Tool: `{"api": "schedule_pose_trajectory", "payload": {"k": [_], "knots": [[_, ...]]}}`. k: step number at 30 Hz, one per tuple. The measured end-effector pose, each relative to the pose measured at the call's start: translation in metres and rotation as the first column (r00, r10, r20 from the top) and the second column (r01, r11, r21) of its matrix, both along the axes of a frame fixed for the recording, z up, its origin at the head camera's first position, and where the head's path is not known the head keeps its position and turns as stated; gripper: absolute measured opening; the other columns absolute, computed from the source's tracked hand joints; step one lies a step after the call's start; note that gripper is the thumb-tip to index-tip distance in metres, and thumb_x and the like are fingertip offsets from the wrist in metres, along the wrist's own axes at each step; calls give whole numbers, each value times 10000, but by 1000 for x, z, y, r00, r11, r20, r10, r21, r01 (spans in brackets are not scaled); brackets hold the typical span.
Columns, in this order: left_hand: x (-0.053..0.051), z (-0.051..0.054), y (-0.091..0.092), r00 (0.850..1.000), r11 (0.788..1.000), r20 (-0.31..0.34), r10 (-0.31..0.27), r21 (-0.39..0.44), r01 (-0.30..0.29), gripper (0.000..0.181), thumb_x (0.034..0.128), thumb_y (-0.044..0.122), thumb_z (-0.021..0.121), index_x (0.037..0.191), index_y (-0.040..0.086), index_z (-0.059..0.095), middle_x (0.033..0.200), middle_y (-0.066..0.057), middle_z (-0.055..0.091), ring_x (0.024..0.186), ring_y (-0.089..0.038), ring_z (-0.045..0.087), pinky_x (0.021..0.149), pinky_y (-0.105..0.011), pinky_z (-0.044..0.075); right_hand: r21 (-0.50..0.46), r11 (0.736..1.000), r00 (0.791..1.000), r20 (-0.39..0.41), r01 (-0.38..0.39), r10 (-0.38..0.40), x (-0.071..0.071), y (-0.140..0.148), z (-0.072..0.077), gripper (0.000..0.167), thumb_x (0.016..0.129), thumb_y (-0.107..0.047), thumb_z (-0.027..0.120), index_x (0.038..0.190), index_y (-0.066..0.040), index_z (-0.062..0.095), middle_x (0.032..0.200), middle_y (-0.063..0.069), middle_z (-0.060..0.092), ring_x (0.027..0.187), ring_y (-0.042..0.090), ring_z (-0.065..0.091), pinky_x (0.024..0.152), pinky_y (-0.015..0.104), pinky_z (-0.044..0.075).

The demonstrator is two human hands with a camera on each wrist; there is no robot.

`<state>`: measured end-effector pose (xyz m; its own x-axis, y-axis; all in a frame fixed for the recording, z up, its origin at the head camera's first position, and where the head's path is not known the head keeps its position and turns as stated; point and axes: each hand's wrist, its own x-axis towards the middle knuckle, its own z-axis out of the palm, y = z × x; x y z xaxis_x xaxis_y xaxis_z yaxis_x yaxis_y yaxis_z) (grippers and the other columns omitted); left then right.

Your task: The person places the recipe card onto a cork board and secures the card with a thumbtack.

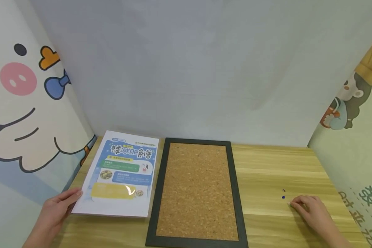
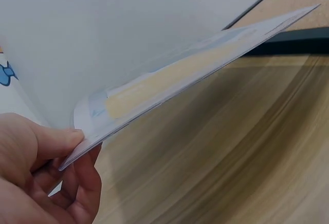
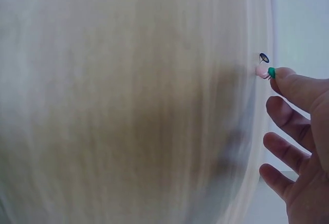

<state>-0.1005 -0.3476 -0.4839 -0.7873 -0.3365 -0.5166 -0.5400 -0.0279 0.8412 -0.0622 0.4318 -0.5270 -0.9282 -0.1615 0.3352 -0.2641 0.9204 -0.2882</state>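
My left hand (image 1: 54, 210) pinches the lower left corner of a printed sheet (image 1: 117, 172) with a glossy clear cover. In the left wrist view the near edge of the sheet (image 2: 169, 93) is raised off the table, and the thumb lies on top of it. To its right lies a cork board (image 1: 198, 193) with a dark frame. On the right side of the table, my right hand (image 1: 311, 210) pinches a small green pushpin (image 3: 271, 72) between thumb and index finger. Beside those fingertips lies a blue pushpin (image 1: 283, 197), with another small dark pin (image 1: 283, 190) behind it.
A wooden table (image 1: 272, 165) carries everything. A pale grey curtain (image 1: 198, 69) hangs behind its far edge. Cartoon-printed cloths stand at the left (image 1: 18, 120) and the right (image 1: 356, 144).
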Motion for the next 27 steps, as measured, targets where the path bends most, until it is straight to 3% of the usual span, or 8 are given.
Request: {"api": "schedule_pose_trajectory", "payload": {"k": [5, 11, 19, 27], "knots": [[3, 11, 11, 1000, 999, -16, -8, 50, 9, 295, 962, 254, 781, 778, 480, 740, 874, 339, 642, 849, 88, 604, 732, -163, 543, 5, 1000, 1000, 6, 8, -8, 1, -2, 1, 241, 782, -10, 865, 813, -215, 742, 788, -111, 716, 808, 141, 614, 778, 291, 423], [-1, 21, 38, 997, 994, -72, -13, 106, 21, 357, 985, 183, 750, 758, 458, 760, 889, 316, 682, 852, 83, 608, 737, -143, 538, -7, 1000, 1000, -26, -6, 6, -1, -4, 2, 248, 754, 10, 870, 817, -194, 744, 779, -103, 716, 792, 119, 617, 784, 280, 421], [-9, 21, 77, 989, 989, -128, -73, 121, 88, 394, 1015, 147, 702, 776, 454, 765, 901, 284, 695, 826, 34, 617, 726, -163, 554, -39, 999, 1000, -10, 3, -4, -1, -6, 5, 214, 779, 3, 862, 834, -171, 749, 797, -71, 724, 818, 144, 595, 788, 288, 406], [-9, 21, 113, 989, 988, -130, -75, 123, 92, 279, 996, 140, 731, 873, 386, 783, 940, 241, 705, 859, 16, 616, 749, -172, 563, -92, 995, 997, -68, -44, 37, -6, -13, 12, 238, 793, 21, 847, 849, -185, 741, 813, -104, 711, 831, 76, 567, 795, 224, 374]]}}
